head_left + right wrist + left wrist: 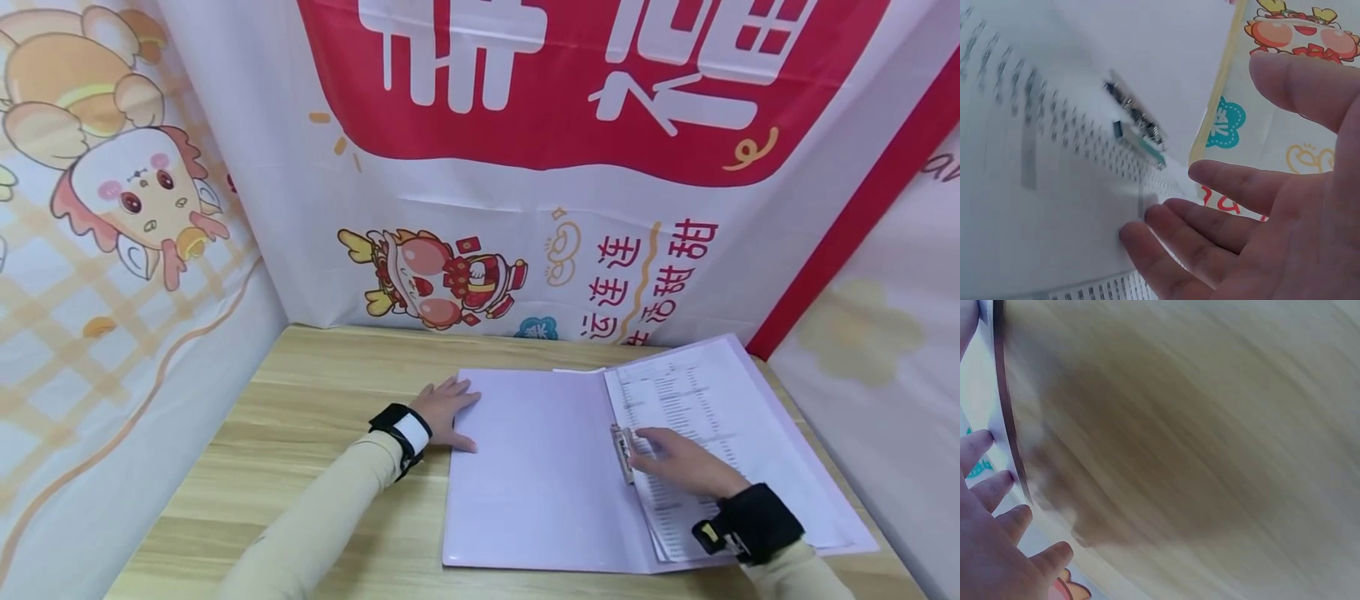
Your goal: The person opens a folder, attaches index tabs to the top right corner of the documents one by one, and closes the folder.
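A lilac clip folder (536, 483) lies spread on the table, its right cover raised at a slant. Printed sheets (686, 400) rest on the right side, beside a metal clip (623, 454) near the spine. My left hand (442, 414) rests at the folder's left edge with fingers spread; the left wrist view has that hand (991, 550) at its lower left corner. Over the sheets, my right hand (686, 462) is close to the clip. In the right wrist view its fingers (1235, 187) are loosely extended and apart from the clip (1135, 112), pinching nothing.
The wood-grain table (330, 375) extends left of the folder. A printed cloth (450, 192) hangs behind the table's back edge. Another cloth (82, 275) with cartoon figures hangs at the left, and a pale one (885, 400) at the right.
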The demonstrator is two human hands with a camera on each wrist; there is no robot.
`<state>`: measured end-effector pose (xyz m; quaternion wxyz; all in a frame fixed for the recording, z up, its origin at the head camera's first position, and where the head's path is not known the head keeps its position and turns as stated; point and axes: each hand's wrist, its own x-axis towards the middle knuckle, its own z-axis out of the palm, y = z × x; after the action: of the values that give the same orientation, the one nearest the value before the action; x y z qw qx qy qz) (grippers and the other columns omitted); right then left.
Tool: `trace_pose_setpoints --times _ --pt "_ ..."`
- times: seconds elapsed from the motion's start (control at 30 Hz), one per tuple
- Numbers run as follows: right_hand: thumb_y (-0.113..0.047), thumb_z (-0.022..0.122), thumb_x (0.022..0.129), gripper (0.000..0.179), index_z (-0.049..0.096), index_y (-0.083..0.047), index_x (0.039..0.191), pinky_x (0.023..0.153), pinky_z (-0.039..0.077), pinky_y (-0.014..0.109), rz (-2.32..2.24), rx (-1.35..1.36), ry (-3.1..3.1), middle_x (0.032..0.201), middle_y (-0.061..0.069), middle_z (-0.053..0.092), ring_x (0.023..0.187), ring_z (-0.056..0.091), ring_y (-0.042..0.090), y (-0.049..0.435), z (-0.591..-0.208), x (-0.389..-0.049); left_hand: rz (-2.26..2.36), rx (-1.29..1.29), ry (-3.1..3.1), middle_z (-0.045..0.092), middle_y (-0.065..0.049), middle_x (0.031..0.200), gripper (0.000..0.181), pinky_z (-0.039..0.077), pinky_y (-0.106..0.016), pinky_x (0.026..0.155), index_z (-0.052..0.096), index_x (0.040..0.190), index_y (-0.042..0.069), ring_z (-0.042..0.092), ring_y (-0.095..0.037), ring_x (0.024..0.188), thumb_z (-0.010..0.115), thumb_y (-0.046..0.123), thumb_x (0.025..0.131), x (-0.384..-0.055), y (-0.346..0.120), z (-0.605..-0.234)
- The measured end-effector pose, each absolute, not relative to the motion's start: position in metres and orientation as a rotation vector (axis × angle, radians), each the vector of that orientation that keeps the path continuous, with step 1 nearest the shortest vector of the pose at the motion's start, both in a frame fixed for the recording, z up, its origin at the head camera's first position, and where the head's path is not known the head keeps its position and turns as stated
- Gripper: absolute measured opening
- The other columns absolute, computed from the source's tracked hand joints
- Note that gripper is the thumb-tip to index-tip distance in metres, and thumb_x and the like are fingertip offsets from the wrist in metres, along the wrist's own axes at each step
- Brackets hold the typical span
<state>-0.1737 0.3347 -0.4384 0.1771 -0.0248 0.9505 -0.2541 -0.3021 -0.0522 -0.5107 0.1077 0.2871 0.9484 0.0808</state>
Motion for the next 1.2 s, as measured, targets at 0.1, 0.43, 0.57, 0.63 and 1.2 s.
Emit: trace_pose_setpoints --times 0.1,0.43,0.57,0.63,1.2 --pt "-0.039 0.066 0.098 0.068 0.048 0.008 0.145 0.106 0.038 0.065 -0.737 -0.096 2.694 0.144 0.031 0.05 0.135 0.043 0.051 0.329 -0.443 -0.177 0.259 0.831 2.791 0.033 -0.013 0.163 0.1 0.02 -0.066 0.117 0.047 0.154 0.017 0.021 -0.041 0.152 0.082 0.065 0.073 -0.301 -0.066 -0.509" --pt "-0.024 0.072 0.095 0.053 0.058 0.009 0.134 0.1 0.046 0.057 -0.907 -0.258 2.782 0.127 0.024 0.062 0.117 0.058 0.041 0.296 -0.471 -0.185 0.317 0.79 2.75 0.034 -0.019 0.162 0.099 0.019 -0.069 0.116 0.048 0.152 0.01 0.023 -0.047 0.149 0.085 0.057 0.074 -0.298 -0.117 -0.496" --pt "-0.023 0.073 0.094 0.049 0.061 0.006 0.132 0.095 0.049 0.052 -0.915 -0.249 2.819 0.117 0.016 0.063 0.108 0.06 0.03 0.278 -0.474 -0.186 0.279 0.782 2.754 0.037 -0.023 0.159 0.098 0.021 -0.071 0.114 0.049 0.15 0.006 0.026 -0.05 0.147 0.088 0.052 0.073 -0.3 -0.132 -0.494" --pt "-0.024 0.073 0.094 0.049 0.062 0.003 0.132 0.094 0.049 0.05 -0.917 -0.221 2.82 0.115 0.013 0.061 0.105 0.059 0.026 0.27 -0.478 -0.187 0.247 0.772 2.763 0.038 -0.025 0.158 0.097 0.022 -0.071 0.114 0.049 0.149 0.004 0.027 -0.051 0.146 0.089 0.048 0.073 -0.3 -0.137 -0.492" --pt "-0.026 0.074 0.093 0.034 0.061 -0.004 0.114 0.065 0.044 0.033 -0.919 -0.05 2.865 0.084 0.003 0.058 0.073 0.053 0.017 0.224 -0.507 -0.208 0.223 0.72 2.762 0.039 -0.028 0.154 0.074 0.041 -0.06 0.108 0.046 0.15 0.001 0.036 -0.046 0.141 0.08 0.004 0.085 -0.264 -0.086 -0.472"
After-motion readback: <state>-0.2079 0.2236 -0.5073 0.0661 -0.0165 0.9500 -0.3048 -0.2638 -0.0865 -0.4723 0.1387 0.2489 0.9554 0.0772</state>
